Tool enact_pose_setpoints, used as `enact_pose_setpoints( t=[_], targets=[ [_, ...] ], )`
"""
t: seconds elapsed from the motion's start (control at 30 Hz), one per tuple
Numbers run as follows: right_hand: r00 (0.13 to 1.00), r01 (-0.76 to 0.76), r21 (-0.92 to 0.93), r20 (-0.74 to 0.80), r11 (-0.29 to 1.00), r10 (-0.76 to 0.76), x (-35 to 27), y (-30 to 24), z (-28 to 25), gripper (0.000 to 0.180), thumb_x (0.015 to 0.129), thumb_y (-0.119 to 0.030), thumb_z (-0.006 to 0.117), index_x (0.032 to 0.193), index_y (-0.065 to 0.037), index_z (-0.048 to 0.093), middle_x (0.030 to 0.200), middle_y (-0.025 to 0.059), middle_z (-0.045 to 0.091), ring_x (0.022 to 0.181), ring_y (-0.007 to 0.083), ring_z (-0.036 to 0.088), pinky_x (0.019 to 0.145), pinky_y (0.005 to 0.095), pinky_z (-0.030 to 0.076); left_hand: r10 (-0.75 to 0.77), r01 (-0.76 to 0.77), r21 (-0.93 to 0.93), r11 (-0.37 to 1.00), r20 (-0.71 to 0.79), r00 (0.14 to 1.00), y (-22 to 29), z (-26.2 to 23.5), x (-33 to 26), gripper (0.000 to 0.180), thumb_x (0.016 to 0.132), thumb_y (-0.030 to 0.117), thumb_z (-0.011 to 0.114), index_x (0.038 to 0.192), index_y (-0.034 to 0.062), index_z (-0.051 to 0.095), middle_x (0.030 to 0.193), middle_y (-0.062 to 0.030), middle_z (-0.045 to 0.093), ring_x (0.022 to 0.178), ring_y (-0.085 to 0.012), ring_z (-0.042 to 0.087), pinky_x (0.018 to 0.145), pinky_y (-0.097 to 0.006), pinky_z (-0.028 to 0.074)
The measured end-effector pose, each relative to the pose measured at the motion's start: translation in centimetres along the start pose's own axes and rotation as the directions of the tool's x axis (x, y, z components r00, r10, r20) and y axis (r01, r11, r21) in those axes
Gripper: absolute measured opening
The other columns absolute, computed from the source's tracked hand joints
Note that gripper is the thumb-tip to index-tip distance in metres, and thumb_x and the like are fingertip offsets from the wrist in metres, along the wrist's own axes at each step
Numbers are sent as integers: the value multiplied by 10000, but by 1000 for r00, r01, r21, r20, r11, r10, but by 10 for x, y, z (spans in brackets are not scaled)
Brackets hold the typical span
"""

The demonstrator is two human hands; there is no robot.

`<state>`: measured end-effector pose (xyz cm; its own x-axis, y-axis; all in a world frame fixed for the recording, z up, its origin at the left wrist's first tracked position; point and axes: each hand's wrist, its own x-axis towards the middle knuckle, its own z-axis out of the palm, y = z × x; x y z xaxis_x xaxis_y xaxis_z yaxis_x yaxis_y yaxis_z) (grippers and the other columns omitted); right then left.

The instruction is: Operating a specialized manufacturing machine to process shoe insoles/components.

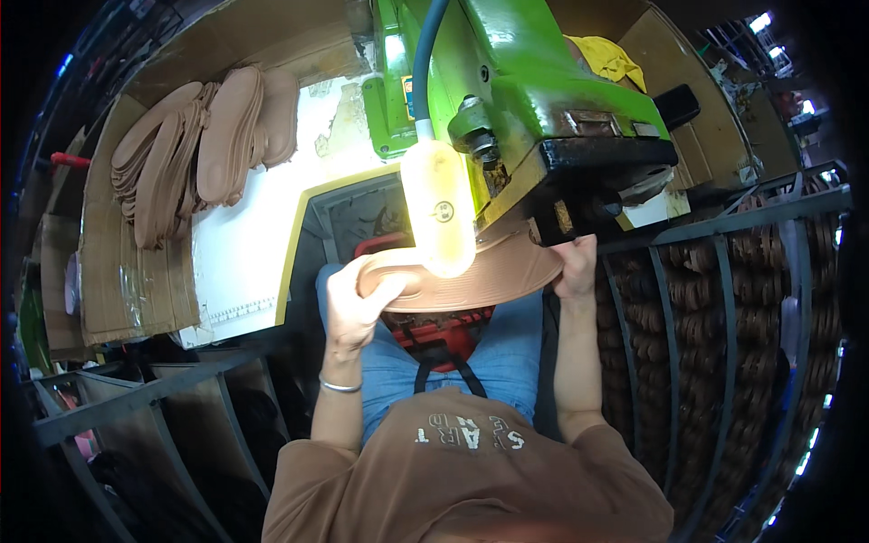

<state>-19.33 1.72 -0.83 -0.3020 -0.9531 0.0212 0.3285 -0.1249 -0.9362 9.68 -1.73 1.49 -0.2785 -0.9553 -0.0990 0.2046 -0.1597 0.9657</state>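
White tabletop (244, 258) ends at a yellow edge, and past this edge is an open cut-out above the person's legs (511, 362). On its left part, a cardboard box (140, 299) carries stacked brown insoles (231, 136), with a bare white strip beside it. One brown sole (493, 285) is stretched, bent, between both hands, below a bright lamp (439, 181) and the green machine (525, 54). Left hand (351, 303) has its fingers closed around the left end; right hand (577, 267) pinches the right end, just beside the machine's dark head (611, 163). Whether the sole's far edge touches the machine, I cannot tell. Room is narrow at right, near a metal rack (769, 215), but freer toward the lap.
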Motion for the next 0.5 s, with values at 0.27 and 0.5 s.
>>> enact_pose_setpoints(
  t=[0.27, 0.5],
  targets=[
    [985, 19, -57, 174, 998, -9, -16, 6, 65, 429, 730, -37, 658, 1126, -3, 496, 1044, 74, 583, 973, 141, 547, 870, 274, 424, -137, 118, -170, 978, -105, 985, -33, -59, -56, 269, 754, 63, 691, 960, -73, 583, 871, -143, 654, 793, -173, 640, 760, -270, 507],
    [983, 176, -198, 88, 964, -162, -18, 12, 50, 289, 738, -34, 651, 986, -20, 504, 924, 62, 600, 841, 119, 568, 788, 256, 451, -57, 54, 263, 963, 4, 998, -18, -60, -36, 196, 723, 3, 698, 895, -49, 619, 786, -78, 640, 707, -92, 590, 646, -223, 479]
  ],
)
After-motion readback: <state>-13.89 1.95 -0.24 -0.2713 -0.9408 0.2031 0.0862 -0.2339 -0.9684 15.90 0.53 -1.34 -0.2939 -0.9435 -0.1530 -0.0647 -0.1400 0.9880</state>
